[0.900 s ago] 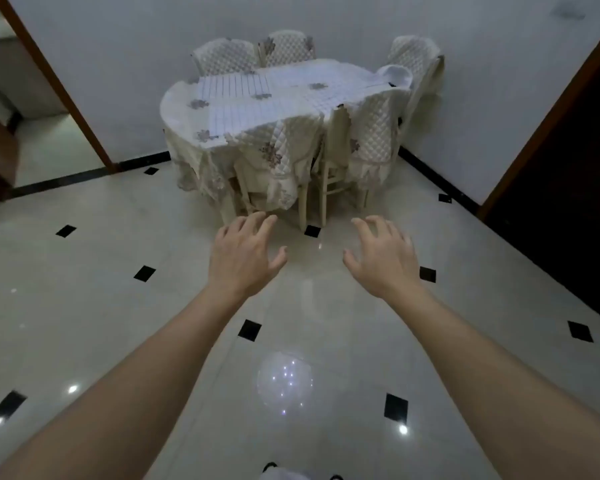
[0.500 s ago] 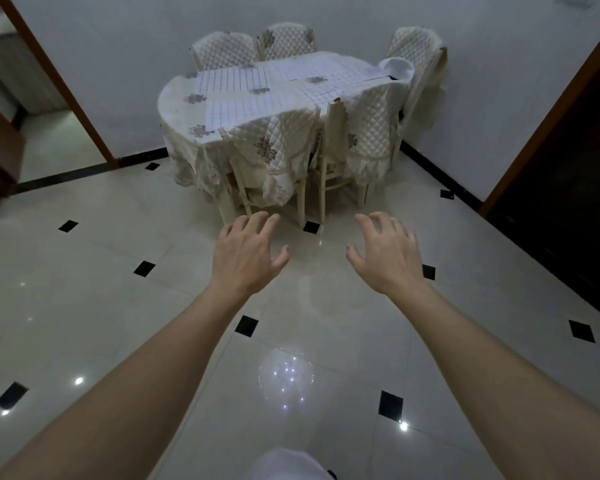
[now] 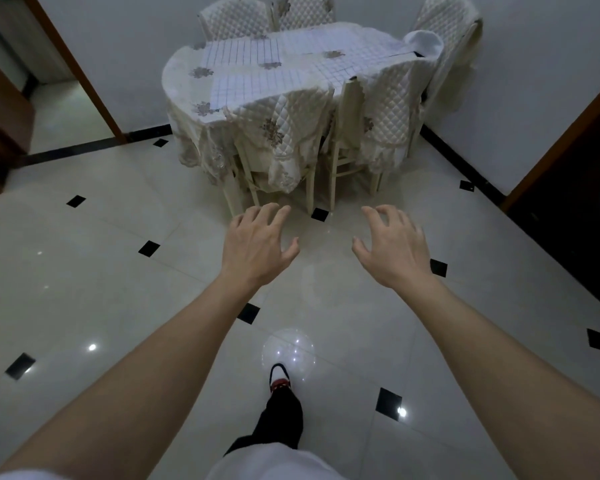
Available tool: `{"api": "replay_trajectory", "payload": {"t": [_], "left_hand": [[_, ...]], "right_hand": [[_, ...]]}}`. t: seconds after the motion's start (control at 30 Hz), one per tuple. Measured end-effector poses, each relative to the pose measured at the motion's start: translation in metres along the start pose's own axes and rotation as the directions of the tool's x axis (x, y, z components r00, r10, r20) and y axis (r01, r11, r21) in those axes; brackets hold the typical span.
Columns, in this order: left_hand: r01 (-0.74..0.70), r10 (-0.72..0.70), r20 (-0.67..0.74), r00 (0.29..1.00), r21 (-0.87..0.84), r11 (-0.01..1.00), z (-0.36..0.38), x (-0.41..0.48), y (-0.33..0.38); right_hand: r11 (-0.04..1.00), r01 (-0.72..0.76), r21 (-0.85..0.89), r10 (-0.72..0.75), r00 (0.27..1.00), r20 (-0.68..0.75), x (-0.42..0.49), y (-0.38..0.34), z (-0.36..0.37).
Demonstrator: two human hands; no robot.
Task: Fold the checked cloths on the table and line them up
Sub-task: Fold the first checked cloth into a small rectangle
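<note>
The left hand (image 3: 257,247) is held out in the air with its fingers spread and a little bent, and it holds nothing. The right hand (image 3: 394,245) is the same: fingers apart, loosely curved, nothing in them. Both palms face down, above the floor (image 3: 84,278), and the two hands are near each other but do not touch. Both forearms are bare.

The hands are well apart from the table (image 3: 184,81), which stands further ahead by the wall. The cloths (image 3: 257,72) lie flat and unfolded on the table top. One lies at the left near side, with its long axis running left to right along the table edge; another lies behind it with the same direction. More checked cloth goes to the right, toward the far right corner, where a white piece (image 3: 423,41) is bunched up. How many cloths lie on the right part I cannot tell, because they overlap.

Under them is a pale tablecloth (image 3: 191,133) with flower patterns, hanging down the sides. Chairs (image 3: 278,133) with quilted covers stand around the table, pushed in.

On the floor below, one foot in a shoe (image 3: 279,375) and a dark trouser leg are visible. The tiles are pale and shiny with small black diamonds.
</note>
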State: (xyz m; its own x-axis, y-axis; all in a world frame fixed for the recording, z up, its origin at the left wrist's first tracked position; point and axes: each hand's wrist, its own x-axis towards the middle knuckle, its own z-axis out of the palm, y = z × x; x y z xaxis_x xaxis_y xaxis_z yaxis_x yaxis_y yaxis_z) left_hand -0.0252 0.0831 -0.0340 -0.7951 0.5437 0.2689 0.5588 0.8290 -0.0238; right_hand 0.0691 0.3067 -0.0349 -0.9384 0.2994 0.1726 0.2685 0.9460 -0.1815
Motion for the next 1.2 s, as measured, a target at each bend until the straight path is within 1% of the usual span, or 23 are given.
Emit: {"api": "replay_trajectory", "payload": {"t": [0.23, 0.47, 0.63, 0.83, 1.03, 1.13, 1.2], "left_hand": [[0.006, -0.006, 0.012, 1.0, -0.017, 1.0, 0.041, 0.069, -0.028], [-0.004, 0.007, 0.053, 0.999, -0.064, 0.998, 0.084, 0.194, -0.074], [-0.039, 0.042, 0.031, 0.999, -0.071, 0.997, 0.103, 0.285, -0.099], [-0.083, 0.087, 0.05, 0.995, -0.077, 0.994, 0.126, 0.375, -0.104], [-0.081, 0.088, 0.083, 0.993, -0.077, 0.994, 0.154, 0.455, -0.099], [-0.058, 0.063, 0.102, 0.993, -0.049, 0.997, 0.166, 0.504, -0.096], [-0.017, 0.021, 0.095, 0.995, -0.046, 0.999, 0.169, 0.536, -0.097]], "right_hand": [[1.0, 0.019, 0.0, -0.019, 1.0, 0.008, 0.082, 0.002, 0.027], [1.0, 0.014, -0.014, -0.014, 0.999, 0.044, 0.213, -0.006, 0.051], [1.0, -0.009, -0.02, 0.01, 0.998, 0.058, 0.293, -0.004, 0.064], [1.0, -0.029, -0.006, 0.029, 0.999, 0.039, 0.375, 0.011, 0.079], [1.0, 0.005, 0.023, -0.006, 1.0, 0.02, 0.46, 0.037, 0.093], [0.998, 0.037, 0.051, -0.037, 0.999, 0.011, 0.518, 0.059, 0.101], [0.995, 0.069, 0.077, -0.07, 0.997, 0.01, 0.558, 0.071, 0.104]]}}
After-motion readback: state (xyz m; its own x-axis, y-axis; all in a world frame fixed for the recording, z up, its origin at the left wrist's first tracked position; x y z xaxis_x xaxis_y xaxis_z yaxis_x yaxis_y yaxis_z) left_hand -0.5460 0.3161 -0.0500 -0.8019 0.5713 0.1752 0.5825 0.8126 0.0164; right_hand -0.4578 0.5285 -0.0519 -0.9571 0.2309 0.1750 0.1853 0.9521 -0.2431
